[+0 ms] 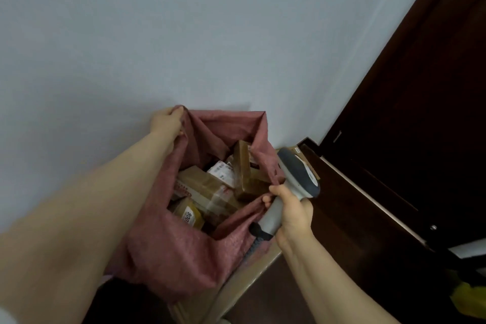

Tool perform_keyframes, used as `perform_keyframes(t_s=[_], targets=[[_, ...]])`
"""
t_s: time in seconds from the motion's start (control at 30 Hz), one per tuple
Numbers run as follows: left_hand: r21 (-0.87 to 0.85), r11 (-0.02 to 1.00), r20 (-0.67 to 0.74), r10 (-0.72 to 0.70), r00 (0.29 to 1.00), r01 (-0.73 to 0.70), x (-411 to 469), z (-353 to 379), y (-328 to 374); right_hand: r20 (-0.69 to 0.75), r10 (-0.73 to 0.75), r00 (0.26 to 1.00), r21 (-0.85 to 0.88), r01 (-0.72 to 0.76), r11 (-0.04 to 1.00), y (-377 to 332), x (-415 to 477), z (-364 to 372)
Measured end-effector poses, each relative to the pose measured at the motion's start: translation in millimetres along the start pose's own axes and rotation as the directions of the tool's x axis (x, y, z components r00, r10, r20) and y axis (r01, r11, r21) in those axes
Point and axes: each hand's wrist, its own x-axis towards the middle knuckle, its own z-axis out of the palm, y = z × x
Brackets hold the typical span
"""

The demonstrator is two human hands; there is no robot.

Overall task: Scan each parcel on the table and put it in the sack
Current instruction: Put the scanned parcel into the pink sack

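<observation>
Head view:
- My left hand [167, 121] is curled round the far left corner of the rim of the sack [171, 244], with the pink fabric bunched between fingers and thumb and held up against the wall [184, 34].
- My right hand [292, 213] is wrapped round the grey handle of the scanner [297, 176]. The scanner head points up and away from me, at the right side of the sack's mouth.
- The fingertips [267, 200] of the right hand touch the near right rim of the sack. I cannot tell whether they also pinch the fabric.
- The sack stands open on the table [249, 279], its mouth spread between my two hands.
- The parcels [207, 187] lie inside the sack, taped brown cartons stacked at mixed angles.
- One labelled parcel [190, 214] lies nearest me; one tall parcel [242, 166] stands on end against the right wall of the sack.
- A further box [297, 150] shows just behind the scanner head, outside the sack and mostly hidden.
- A dark door [420, 113] fills the right side.
</observation>
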Motion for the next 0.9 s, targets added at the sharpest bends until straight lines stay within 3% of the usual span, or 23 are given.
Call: perform_keyframes(t_s=[0.1,0.2,0.37,0.47,0.9], targets=[[-0.024,0.999,-0.058,0.024,0.998,-0.026,7,-4,16,0.040,-0.037,0.999,0.054,0.034,0.998,-9,-2,10],[0.074,0.997,-0.110,0.006,0.994,0.002,10,-16,4,0.023,0.003,1.000,-0.029,-0.002,1.000,0,2,6],[0.303,0.944,-0.008,-0.131,0.991,0.128,12,-38,-55,-0.126,0.089,0.988,-0.070,-0.098,0.993,36,18,-21],[0.456,0.885,0.070,-0.138,0.988,0.092,7,-43,-74,-0.156,0.118,0.981,-0.065,-0.129,0.989,49,26,-34],[0.630,0.773,0.113,0.007,0.994,-0.077,-2,-48,-73,-0.176,0.109,0.978,-0.159,-0.137,0.978,61,32,-31]])
